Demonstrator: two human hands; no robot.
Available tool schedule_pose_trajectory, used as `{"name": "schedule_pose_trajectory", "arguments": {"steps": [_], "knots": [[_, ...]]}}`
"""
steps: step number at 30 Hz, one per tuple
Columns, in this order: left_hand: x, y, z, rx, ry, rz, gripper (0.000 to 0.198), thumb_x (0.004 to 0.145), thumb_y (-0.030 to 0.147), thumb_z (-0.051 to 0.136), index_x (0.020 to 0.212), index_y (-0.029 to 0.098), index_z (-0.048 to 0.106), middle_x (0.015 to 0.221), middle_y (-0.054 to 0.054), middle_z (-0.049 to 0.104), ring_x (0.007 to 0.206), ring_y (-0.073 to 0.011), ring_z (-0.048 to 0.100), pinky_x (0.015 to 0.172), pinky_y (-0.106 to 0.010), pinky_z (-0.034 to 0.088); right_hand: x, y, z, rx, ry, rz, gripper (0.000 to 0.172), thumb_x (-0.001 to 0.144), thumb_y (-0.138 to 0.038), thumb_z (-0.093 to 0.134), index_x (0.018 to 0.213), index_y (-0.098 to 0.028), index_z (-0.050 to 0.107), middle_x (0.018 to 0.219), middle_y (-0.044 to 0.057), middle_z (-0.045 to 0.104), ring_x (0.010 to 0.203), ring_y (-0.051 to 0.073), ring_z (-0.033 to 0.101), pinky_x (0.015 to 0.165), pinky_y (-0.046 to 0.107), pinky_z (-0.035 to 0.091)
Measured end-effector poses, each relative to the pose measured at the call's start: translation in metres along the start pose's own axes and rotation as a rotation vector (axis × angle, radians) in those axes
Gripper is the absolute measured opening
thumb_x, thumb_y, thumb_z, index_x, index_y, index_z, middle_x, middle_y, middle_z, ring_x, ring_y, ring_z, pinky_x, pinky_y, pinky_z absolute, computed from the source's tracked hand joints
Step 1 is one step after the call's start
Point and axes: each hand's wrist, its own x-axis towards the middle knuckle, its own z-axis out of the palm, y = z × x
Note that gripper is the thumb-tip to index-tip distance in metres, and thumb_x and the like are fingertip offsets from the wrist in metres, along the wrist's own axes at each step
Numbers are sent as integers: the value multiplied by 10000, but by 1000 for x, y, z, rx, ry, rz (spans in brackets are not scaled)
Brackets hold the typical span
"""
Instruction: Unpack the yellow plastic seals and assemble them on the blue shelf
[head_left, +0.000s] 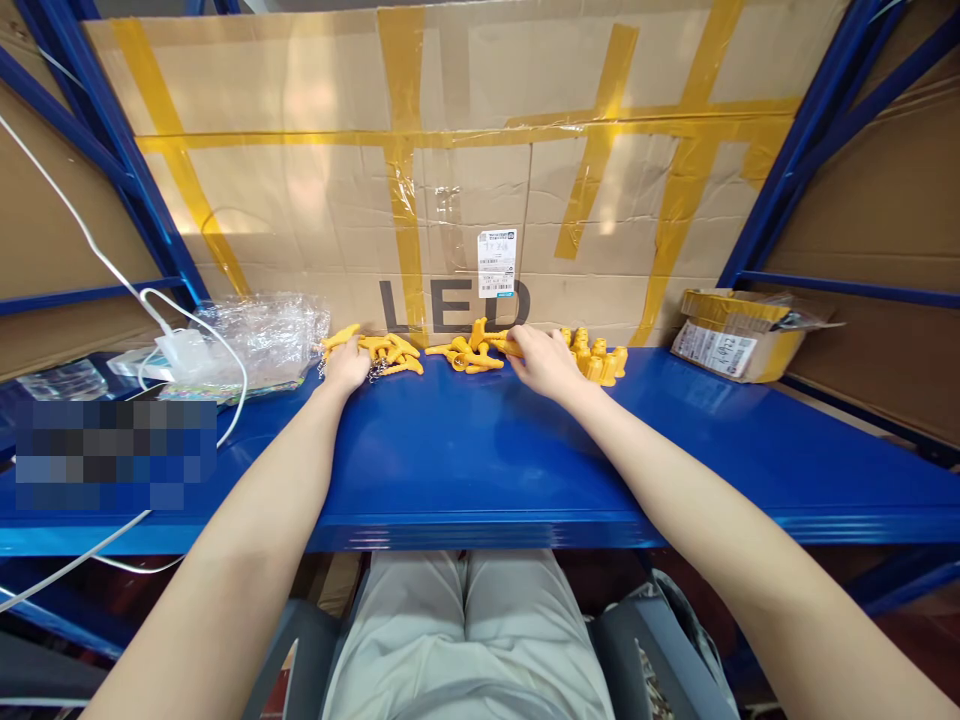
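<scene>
My left hand [349, 366] reaches into a pile of yellow plastic pieces [401, 355] with small metal chains, its fingers closed around one yellow piece [341, 337]. Between my hands lies a second pile of yellow curved pieces [472, 352]. My right hand [546, 362] is at the right edge of this pile, fingers closed on a yellow piece [505, 347] that points left. Just right of that hand stand several yellow stubby pieces [600, 360], upright and partly behind it. The exact kind of these parts is too small to make out.
All this rests on a blue metal shelf [480, 450]. A large taped cardboard sheet [315, 220] forms the back. On the left are clear plastic bags [262, 330] and a white charger [180, 348] with its cable. An opened cardboard box [739, 340] sits at the right.
</scene>
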Motion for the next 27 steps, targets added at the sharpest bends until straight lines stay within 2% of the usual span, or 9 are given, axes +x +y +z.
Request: {"name": "schedule_pose_trajectory", "arguments": {"steps": [5, 10, 13, 16, 21, 24, 27], "knots": [[0, -8, 7, 67, -23, 69, 576, 905, 347, 387, 1445, 148, 412, 1384, -156, 541, 1306, -307, 471, 1070, -465, 392, 0, 0, 0, 17, 3, 3, 128, 895, -142, 422, 992, -185, 494, 1046, 102, 665, 937, 251, 581, 730, 328, 260], [-1, -4, 5, 124, 43, 89, 498, 886, 291, 422, 1355, 161, 527, 1338, -164, 551, 1262, -314, 498, 1055, -465, 412, 0, 2, 3, 28, 18, 3, 105, 891, -166, 440, 978, -193, 492, 1037, 99, 662, 922, 250, 575, 738, 332, 270], [-1, -2, 4, 150, 12, 96, 496, 897, 294, 384, 1346, 156, 543, 1335, -169, 541, 1257, -316, 498, 1052, -459, 418, 0, 4, 4, 28, 42, 1, 106, 887, -185, 448, 977, -195, 503, 1017, 102, 657, 933, 259, 567, 765, 347, 294], [-1, -2, 7, 161, -32, 88, 536, 918, 345, 328, 1404, 183, 486, 1433, -148, 473, 1312, -316, 449, 1076, -482, 389, 1, 7, 2, 38, 78, 16, 125, 876, -222, 477, 988, -193, 525, 1040, 118, 643, 992, 278, 551, 791, 366, 328], [0, -7, 15, 149, -132, 43, 651, 926, 440, 240, 1516, 170, 287, 1601, -92, 211, 1453, -312, 222, 1135, -551, 279, 7, 22, -3, 131, 99, 133, 155, 828, -289, 552, 950, -195, 572, 1032, 123, 640, 1009, 292, 554, 817, 389, 398], [1, -9, 17, 119, -143, 39, 685, 922, 468, 226, 1526, 148, 252, 1605, -104, 187, 1464, -312, 188, 1146, -553, 252, 9, 37, -5, 228, 64, 260, 178, 813, -271, 559, 967, -191, 596, 1020, 128, 661, 975, 284, 590, 818, 389, 435], [2, -9, 16, 98, -111, 17, 689, 912, 479, 269, 1509, 136, 294, 1584, -148, 239, 1437, -337, 256, 1131, -541, 280, 8, 50, -7, 292, 1, 379, 239, 817, -246, 552, 1042, -184, 605, 1055, 132, 678, 964, 271, 621, 802, 376, 458]]}}
